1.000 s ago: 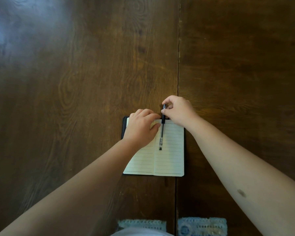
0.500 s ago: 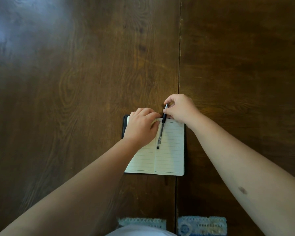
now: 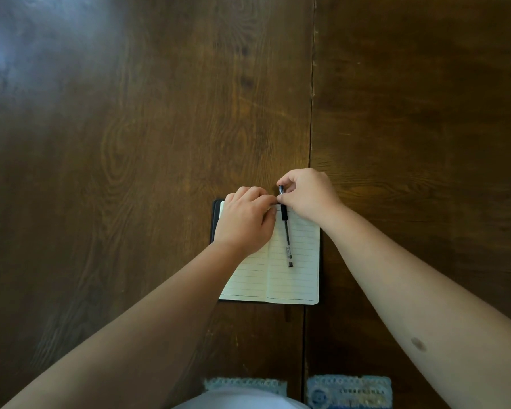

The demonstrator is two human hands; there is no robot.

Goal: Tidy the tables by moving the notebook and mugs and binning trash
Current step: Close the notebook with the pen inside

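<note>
A small black-covered notebook (image 3: 295,278) lies open on the dark wooden table (image 3: 130,143), showing lined cream pages. A black pen (image 3: 286,240) rests on its right page, pointing toward me, its far end sticking out past the top edge. My right hand (image 3: 307,196) pinches the pen's far end between thumb and fingers. My left hand (image 3: 245,222) lies curled on the top of the left page, fingertips at the top edge near the spine. No mugs or trash are in view.
A seam (image 3: 311,113) between two tabletops runs from the far edge down past the notebook. At the near edge, two pale blue patterned cushions or mats (image 3: 348,391) show below the table.
The pen has swung from leaning left across the spine to lying on the right page, its near tip now further right. My right hand still pinches its far end; my left hand has barely moved.
</note>
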